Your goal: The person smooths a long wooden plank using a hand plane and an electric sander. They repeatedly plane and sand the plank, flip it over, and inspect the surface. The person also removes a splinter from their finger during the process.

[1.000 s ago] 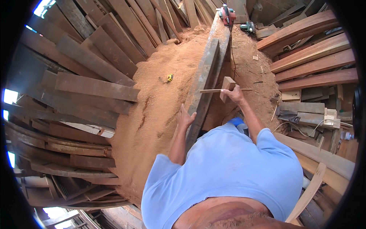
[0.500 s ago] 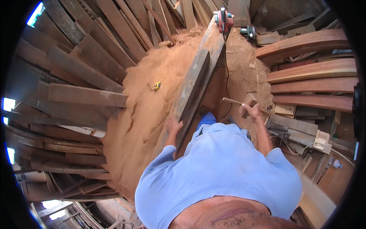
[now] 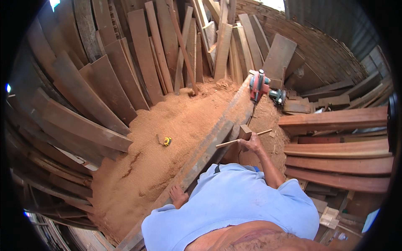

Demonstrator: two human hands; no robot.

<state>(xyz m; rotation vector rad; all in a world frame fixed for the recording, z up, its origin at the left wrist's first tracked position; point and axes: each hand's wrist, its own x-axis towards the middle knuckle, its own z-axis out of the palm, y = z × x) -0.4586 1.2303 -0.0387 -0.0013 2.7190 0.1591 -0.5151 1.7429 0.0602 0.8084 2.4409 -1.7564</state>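
Note:
In my right hand (image 3: 251,143) is a wooden marking gauge (image 3: 245,132), a brown block with a thin stick crossing it. My fingers are closed around it, just above the right side of a long grey timber beam (image 3: 188,169). My left hand (image 3: 179,195) lies on the beam's near part, fingers spread and holding nothing. A shorter grey board (image 3: 220,136) lies along the beam. At the beam's far end sits a red electric hand planer (image 3: 259,85), its dark cord running back towards me.
A yellow tape measure (image 3: 167,141) lies on the sawdust (image 3: 146,167) left of the beam. Beside the planer is a dark green power tool (image 3: 277,96). Boards (image 3: 113,75) lean around the left and back. Curved reddish planks (image 3: 335,148) are stacked at right.
My right hand has moved forward and left with the marking gauge, closer to the beam. My left hand has shifted nearer to me along the beam. The view has tilted up.

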